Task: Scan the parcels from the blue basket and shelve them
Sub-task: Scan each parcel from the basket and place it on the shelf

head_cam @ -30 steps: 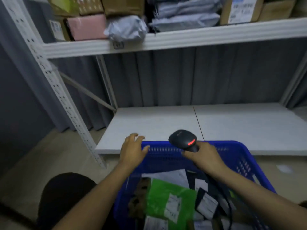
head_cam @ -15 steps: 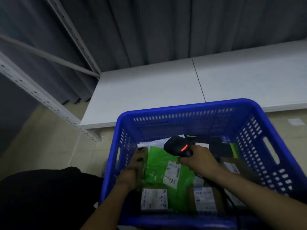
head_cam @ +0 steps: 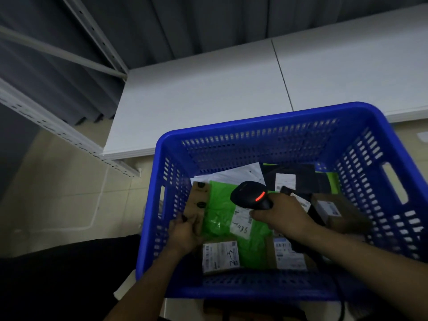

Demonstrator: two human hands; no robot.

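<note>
While the left hand point(head_cam: 184, 232) grips the near end of a brown box point(head_cam: 199, 202) lying along the left wall of the blue basket point(head_cam: 266, 120), the right hand point(head_cam: 286, 218) is wrapped round the scanner point(head_cam: 250, 195), red light showing, above a green bag point(head_cam: 220, 214). I read this as picking a parcel to scan. Next I'd lift the box clear, find its label, which I can't see, aim the scanner, then reach for the white shelf point(head_cam: 208, 93).

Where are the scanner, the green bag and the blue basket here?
scanner point(head_cam: 248, 195): head view, on its black head.
green bag point(head_cam: 220, 208): head view, on its bare left half.
blue basket point(head_cam: 266, 123): head view, on its far rim.
</note>
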